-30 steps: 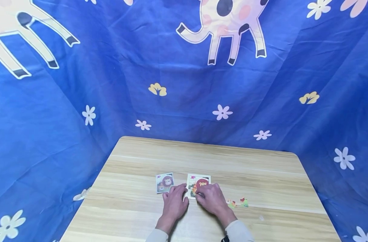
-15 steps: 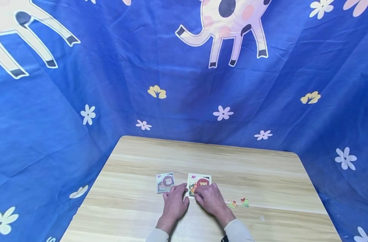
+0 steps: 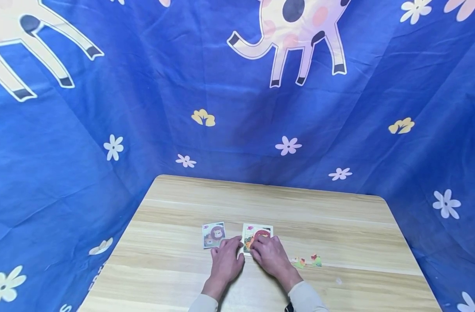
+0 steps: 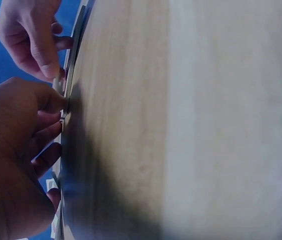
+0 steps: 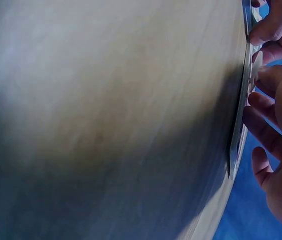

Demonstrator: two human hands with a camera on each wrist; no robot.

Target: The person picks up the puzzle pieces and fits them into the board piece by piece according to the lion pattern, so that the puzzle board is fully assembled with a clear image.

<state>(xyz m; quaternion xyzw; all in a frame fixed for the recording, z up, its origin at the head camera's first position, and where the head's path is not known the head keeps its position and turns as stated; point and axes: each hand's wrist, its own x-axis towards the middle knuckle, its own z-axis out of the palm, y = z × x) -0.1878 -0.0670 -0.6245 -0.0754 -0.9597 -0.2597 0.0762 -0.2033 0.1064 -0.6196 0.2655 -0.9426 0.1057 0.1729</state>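
A small puzzle board (image 3: 258, 225) with a lion picture and a pale frame lies on the table. At its left edge, my left hand (image 3: 226, 261) rests with loosely bent fingers, the thumb and index finger touching the frame. Over the board's lower part, my right hand (image 3: 273, 258) pinches a thin puzzle piece (image 5: 256, 66) between thumb and fingers. That piece stands tilted against the board in the right wrist view, and its picture is hidden. My right fingers cover part of the lion. Left of the board lies a card (image 3: 213, 233) with a matching lion picture, beside my left fingers.
Two loose puzzle pieces, one orange and white (image 3: 299, 262) and one green and red (image 3: 316, 260), lie to the right of my right hand. The wooden table (image 3: 183, 199) ends at a blue patterned curtain (image 3: 237, 143).
My right fingers have shifted slightly on the board and now cover more of the lion's face. My left hand stays at the frame. The card and loose pieces keep their places.
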